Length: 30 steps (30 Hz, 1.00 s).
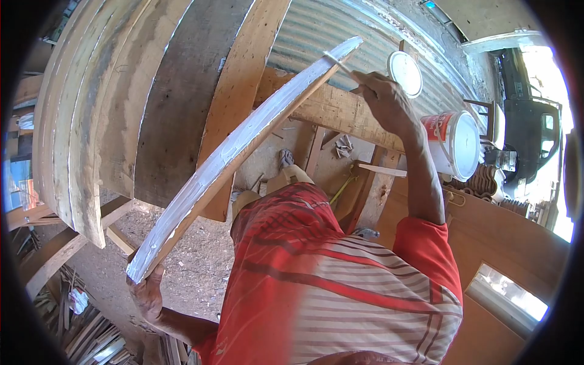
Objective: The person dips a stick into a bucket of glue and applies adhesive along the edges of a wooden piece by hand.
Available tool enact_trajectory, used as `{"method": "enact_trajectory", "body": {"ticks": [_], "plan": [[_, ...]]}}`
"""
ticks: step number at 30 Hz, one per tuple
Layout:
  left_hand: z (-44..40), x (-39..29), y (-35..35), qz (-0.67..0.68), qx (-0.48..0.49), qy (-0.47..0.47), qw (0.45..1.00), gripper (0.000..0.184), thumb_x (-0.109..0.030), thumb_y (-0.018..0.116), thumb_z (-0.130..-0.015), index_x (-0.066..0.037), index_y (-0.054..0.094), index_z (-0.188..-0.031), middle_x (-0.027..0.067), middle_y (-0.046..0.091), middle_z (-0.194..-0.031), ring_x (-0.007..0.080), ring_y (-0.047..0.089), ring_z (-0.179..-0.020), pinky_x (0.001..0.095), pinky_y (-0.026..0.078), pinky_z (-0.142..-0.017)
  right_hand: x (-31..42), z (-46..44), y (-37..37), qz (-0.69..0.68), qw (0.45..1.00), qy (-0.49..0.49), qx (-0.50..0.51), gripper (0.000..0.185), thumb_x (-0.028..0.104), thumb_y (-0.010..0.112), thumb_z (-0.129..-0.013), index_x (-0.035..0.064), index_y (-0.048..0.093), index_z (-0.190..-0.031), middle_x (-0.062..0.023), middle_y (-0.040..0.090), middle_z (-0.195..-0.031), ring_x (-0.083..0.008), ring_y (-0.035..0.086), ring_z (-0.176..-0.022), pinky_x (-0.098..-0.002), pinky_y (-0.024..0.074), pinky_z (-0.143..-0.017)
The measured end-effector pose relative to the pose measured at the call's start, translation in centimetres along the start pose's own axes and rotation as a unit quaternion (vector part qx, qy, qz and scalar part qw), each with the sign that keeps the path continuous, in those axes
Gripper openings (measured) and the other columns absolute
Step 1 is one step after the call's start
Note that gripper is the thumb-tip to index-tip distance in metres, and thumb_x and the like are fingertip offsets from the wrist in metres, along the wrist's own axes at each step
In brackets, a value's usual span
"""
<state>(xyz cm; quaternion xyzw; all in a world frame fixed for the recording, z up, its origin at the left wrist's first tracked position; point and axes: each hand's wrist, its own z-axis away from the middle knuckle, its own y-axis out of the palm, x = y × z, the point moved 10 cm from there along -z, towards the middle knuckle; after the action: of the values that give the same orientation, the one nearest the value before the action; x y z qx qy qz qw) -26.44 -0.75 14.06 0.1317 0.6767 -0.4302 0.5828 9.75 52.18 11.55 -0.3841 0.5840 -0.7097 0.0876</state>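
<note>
A long, curved wooden board [225,149] runs diagonally across the view, its upper edge coated with a whitish paste. My left hand [148,296] is closed on the board's lower end. Near the upper end, my right hand [382,100] grips a thin tool [340,64], whose tip touches the white-coated edge. Beyond my right wrist are a white bucket [463,146] with a red label and a round white lid [406,74].
Large planks [176,91] stand side by side at the upper left. A wooden beam [340,112] passes behind the curved board. Scrap wood [91,334] lies at the lower left, and a brown panel [511,225] is at the right.
</note>
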Motion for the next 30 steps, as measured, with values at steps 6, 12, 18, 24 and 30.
{"method": "enact_trajectory", "body": {"ticks": [6, 12, 18, 24, 30], "plan": [[-0.2, 0.6, 0.3, 0.039, 0.006, -0.024, 0.999, 0.044, -0.006, 0.079, -0.091, -0.006, 0.066, -0.133, 0.0103, 0.064, -0.13, 0.0251, 0.059, -0.12, 0.0384, 0.049, -0.102, 0.0, 0.6, -0.9, -0.08, 0.996, 0.03, 0.006, 0.034, 0.012, 0.062, -0.102, 0.0072, 0.069, -0.135, -0.0137, 0.071, -0.098, -0.0263, 0.067, -0.085, -0.0397, 0.0524, -0.08], [-0.6, -0.7, 0.9, -0.045, 0.026, -0.017, 0.999, 0.042, -0.001, 0.076, -0.092, -0.006, 0.066, -0.132, 0.0107, 0.063, -0.131, 0.0262, 0.059, -0.121, 0.0383, 0.052, -0.098, -4.1, 0.6, 0.0, -0.008, 0.998, -0.002, -0.059, 0.033, 0.013, 0.061, -0.101, 0.0115, 0.071, -0.133, -0.0147, 0.073, -0.099, -0.0283, 0.071, -0.083, -0.0426, 0.0543, -0.079], [0.0, -1.0, 1.1, 0.07, 0.029, -0.012, 0.997, 0.041, 0.002, 0.074, -0.092, -0.007, 0.067, -0.131, 0.0107, 0.06, -0.133, 0.0263, 0.057, -0.121, 0.0402, 0.053, -0.094, -0.2, 1.7, -0.9, -0.077, 0.997, 0.007, -0.003, 0.034, 0.009, 0.062, -0.099, 0.0079, 0.07, -0.132, -0.0141, 0.07, -0.101, -0.029, 0.071, -0.085, -0.0415, 0.054, -0.078], [0.1, -1.9, 1.4, -0.041, 0.01, -0.114, 0.993, 0.045, -0.004, 0.075, -0.092, -0.004, 0.063, -0.135, 0.0126, 0.058, -0.138, 0.0287, 0.057, -0.125, 0.0418, 0.053, -0.099, 5.2, 1.6, -2.3, 0.014, 0.99, -0.117, -0.08, 0.036, 0.008, 0.063, -0.097, 0.0108, 0.069, -0.133, -0.0115, 0.07, -0.103, -0.0305, 0.071, -0.086, -0.0417, 0.0559, -0.074], [-0.9, -5.0, 3.7, -0.021, 0.054, -0.009, 0.998, 0.077, -0.064, 0.06, -0.095, -0.002, 0.058, -0.141, 0.0212, 0.058, -0.143, 0.0371, 0.051, -0.138, 0.0542, 0.04, -0.115, 3.0, 2.0, -3.8, 0.093, 0.994, -0.052, -0.035, 0.041, 0.005, 0.06, -0.096, 0.0148, 0.064, -0.136, -0.0131, 0.072, -0.104, -0.0332, 0.072, -0.088, -0.045, 0.0562, -0.077]]}}
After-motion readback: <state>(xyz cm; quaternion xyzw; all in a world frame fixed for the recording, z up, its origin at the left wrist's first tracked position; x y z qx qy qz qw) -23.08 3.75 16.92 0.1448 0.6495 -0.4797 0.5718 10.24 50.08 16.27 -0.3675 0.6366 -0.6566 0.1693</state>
